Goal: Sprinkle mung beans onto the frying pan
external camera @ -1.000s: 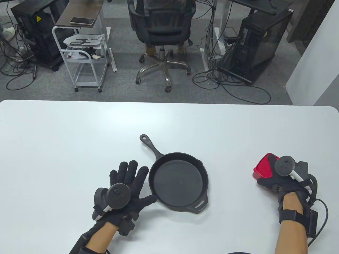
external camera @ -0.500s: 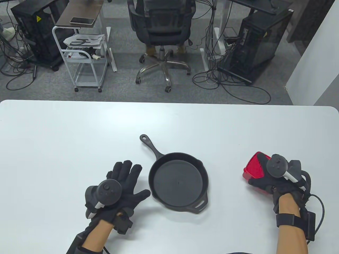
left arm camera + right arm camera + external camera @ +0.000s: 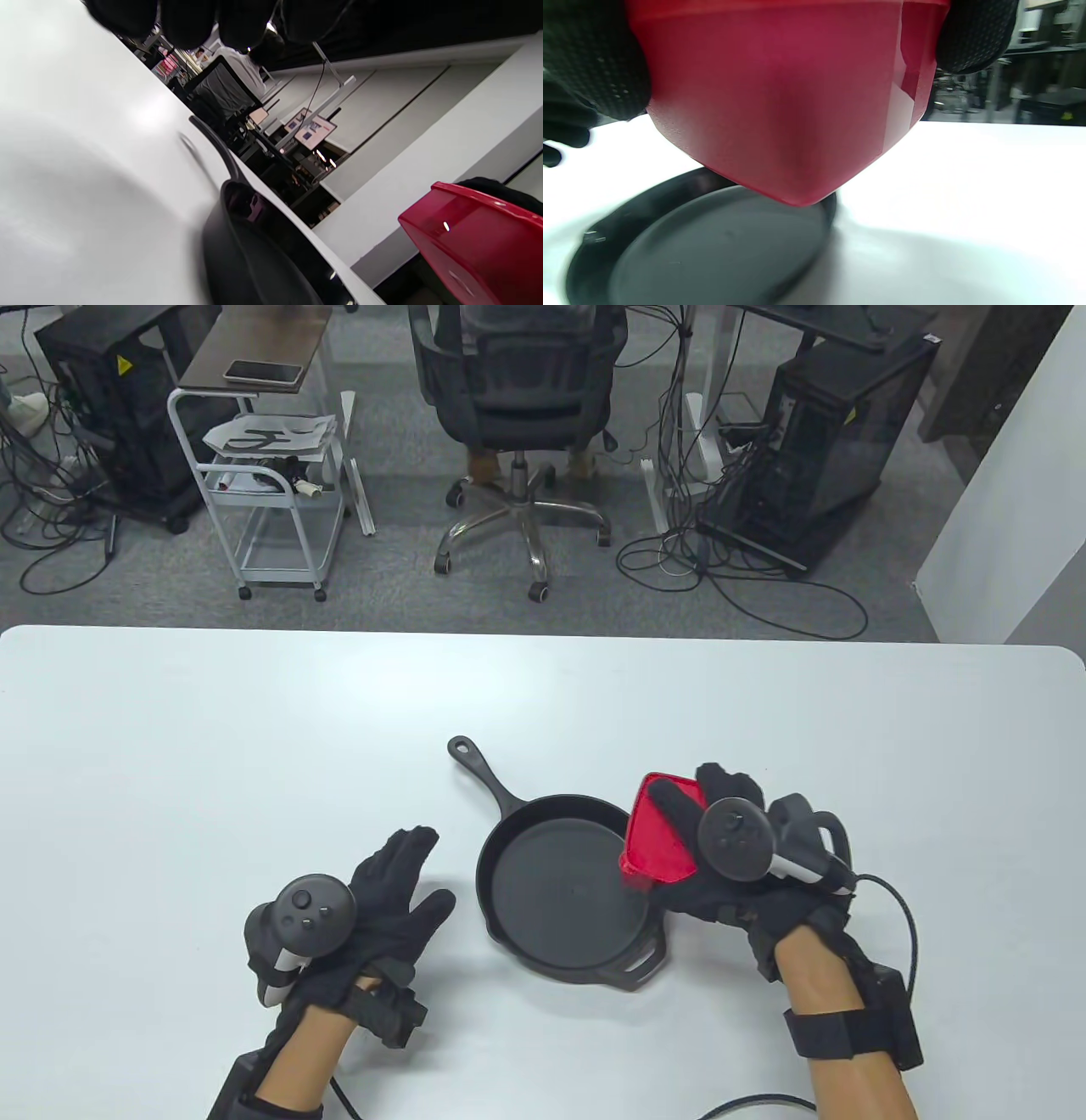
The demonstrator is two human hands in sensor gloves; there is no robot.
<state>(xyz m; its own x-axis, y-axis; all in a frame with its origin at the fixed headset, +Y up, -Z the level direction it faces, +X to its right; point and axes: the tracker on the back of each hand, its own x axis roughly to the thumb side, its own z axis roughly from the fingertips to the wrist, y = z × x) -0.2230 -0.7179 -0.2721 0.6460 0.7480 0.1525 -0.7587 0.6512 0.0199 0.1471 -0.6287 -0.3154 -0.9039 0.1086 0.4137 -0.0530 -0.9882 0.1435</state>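
We note a black cast-iron frying pan (image 3: 570,891) with a long handle resting flat on the white tabletop (image 3: 254,712), its handle pointing toward the far left and its small helper handle toward the near edge. We use this pan as our landmark.

Our right hand (image 3: 747,865) grips a red plastic container (image 3: 657,836) and holds it above the right rim of the pan, lifted off the tabletop and tipped toward the pan's interior. In the right wrist view the container (image 3: 789,97) fills the upper frame, gloved fingers (image 3: 971,34) wrapped on both of its sides, and its lowest corner hangs over the pan's dark floor (image 3: 712,250) without touching it. We see no mung beans in any view; the pan floor shows bare, and the container's contents are hidden from us.

Our left hand (image 3: 373,899) lies on the tabletop just left of the pan, fingers extended and loosely spread, holding nothing and not touching the pan. The left wrist view shows its fingertips (image 3: 186,21) at the top edge, the pan rim (image 3: 237,237) low in the frame, and the red container (image 3: 479,241) raised beyond it.

An office chair (image 3: 517,398) stands beyond the far edge of the tabletop, well behind the pan.
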